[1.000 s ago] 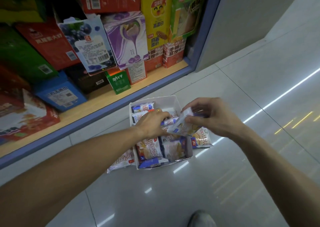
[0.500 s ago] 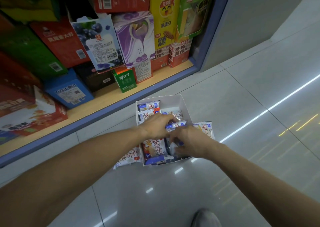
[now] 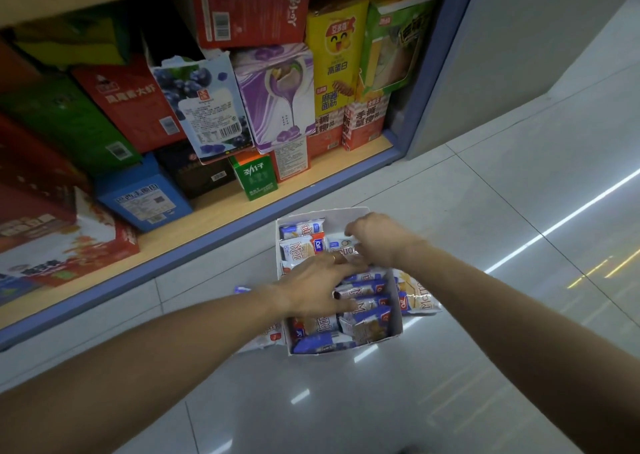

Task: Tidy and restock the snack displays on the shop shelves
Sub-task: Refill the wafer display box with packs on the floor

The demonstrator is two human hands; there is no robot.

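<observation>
A white display box [image 3: 397, 325] stands on the floor tiles in front of the bottom shelf, filled with several blue, white and orange wafer packets [image 3: 363, 306]. My left hand [image 3: 317, 285] lies flat across the packets in the middle of the box, fingers spread and pressing them down. My right hand [image 3: 375, 238] is at the box's far right part, its fingers curled on a white packet [image 3: 341, 247] there. One packet [image 3: 420, 296] lies on the floor outside the box's right wall, another [image 3: 266, 337] outside its left wall.
The bottom shelf [image 3: 207, 218] with its blue front edge holds many snack cartons, among them a blueberry box [image 3: 204, 107], a purple box [image 3: 277, 96] and a small green box [image 3: 258, 178]. A grey wall panel [image 3: 519, 55] stands right of it. Glossy floor tiles surround the box.
My right hand moved from the box's near right part up to its far right part. My left hand opened and flattened over the middle packets. The camera tilted slightly.
</observation>
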